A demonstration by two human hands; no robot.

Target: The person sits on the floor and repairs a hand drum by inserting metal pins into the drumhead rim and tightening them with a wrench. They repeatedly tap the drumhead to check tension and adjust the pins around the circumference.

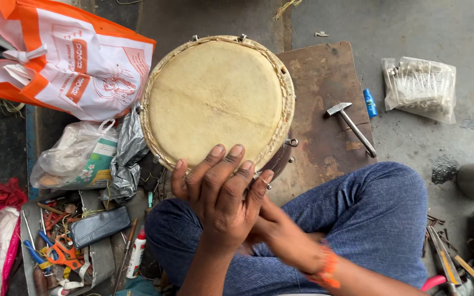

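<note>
— How is the drum kept in place?
— It is tilted against the crossed legs, steadied at its near rim by the left hand, fingers spread flat.
— And the right hand?
— Tucked beneath the left; its grip cannot be told. A hammer is left right of the drum.

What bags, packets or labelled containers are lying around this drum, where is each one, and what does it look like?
Woven sack: upper left, orange and white, printed, crumpled.
Clear plastic bag: left of the drum, holds a white and green box.
Grey foil bag: against the drum's left edge, crinkled.
Clear packet: upper right on the floor, full of pale small parts.
Blue tube: beside the hammer.
White bottle: lower left, red cap.
</note>
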